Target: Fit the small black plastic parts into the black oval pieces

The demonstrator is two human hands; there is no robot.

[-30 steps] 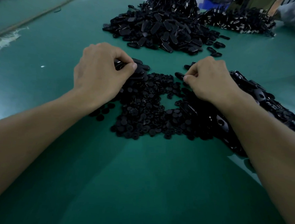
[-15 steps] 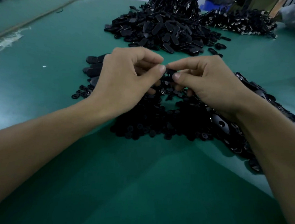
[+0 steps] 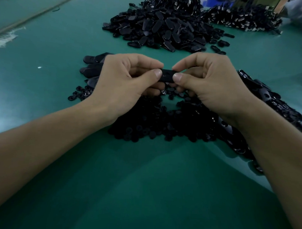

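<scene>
A black oval piece (image 3: 167,75) is held flat between both hands above the green table. My left hand (image 3: 125,82) pinches its left end with thumb and forefinger. My right hand (image 3: 210,82) pinches its right end the same way. Whether a small part sits in the oval I cannot tell. Below the hands lies a heap of small black round parts (image 3: 155,121). A few oval pieces (image 3: 93,66) lie in a small group just left of my left hand. More oval pieces (image 3: 275,106) stretch along the table under and beside my right forearm.
A big pile of black oval pieces (image 3: 161,26) rises at the back centre, with another dark pile (image 3: 242,19) behind it to the right. A blue bin (image 3: 214,2) stands at the far edge. Green table surface (image 3: 143,192) spreads in front.
Both hands left the heaps on the table and came together in the middle. They now hold one oval piece between them, a little higher than half a second ago.
</scene>
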